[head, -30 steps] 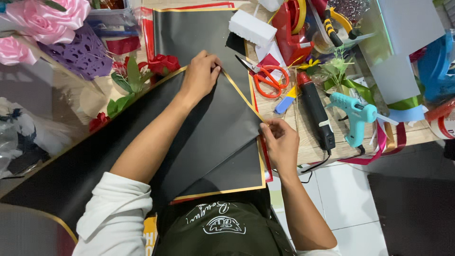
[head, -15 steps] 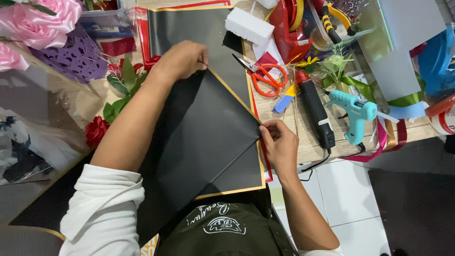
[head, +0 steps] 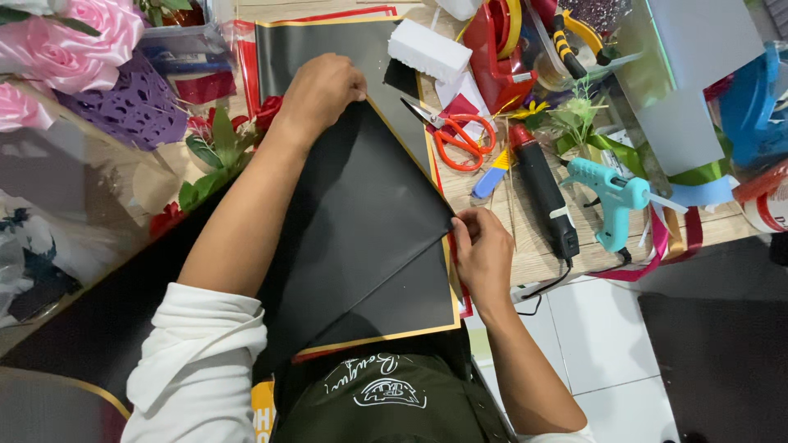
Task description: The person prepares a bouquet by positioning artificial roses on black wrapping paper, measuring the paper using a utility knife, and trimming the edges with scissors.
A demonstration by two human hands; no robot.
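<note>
Left hand [head: 322,89] is seen in the head view pressed down on the far corner of the black paper sheet [head: 361,221], fingers curled together over its gold-edged fold. Right hand [head: 483,253] is pinched shut on the sheet's right corner, thumb and fingertips closed on the paper where the folded edges meet. Sheet is laid folded across the counter [head: 525,246] and over the person's lap, gold border visible along its lower and right edges. A second black sheet [head: 328,45] lies flat beyond the left hand, with red sheets under it. Just right of the fold: orange-handled scissors [head: 455,135], a black heat tool [head: 543,190], then a teal glue gun [head: 611,195]. A white foam block [head: 428,51] sits at the top beside a red tape dispenser [head: 499,41]. Pink fabric roses [head: 61,41] and a purple lattice basket [head: 135,102] are placed at far left, well apart from both hands.
</note>
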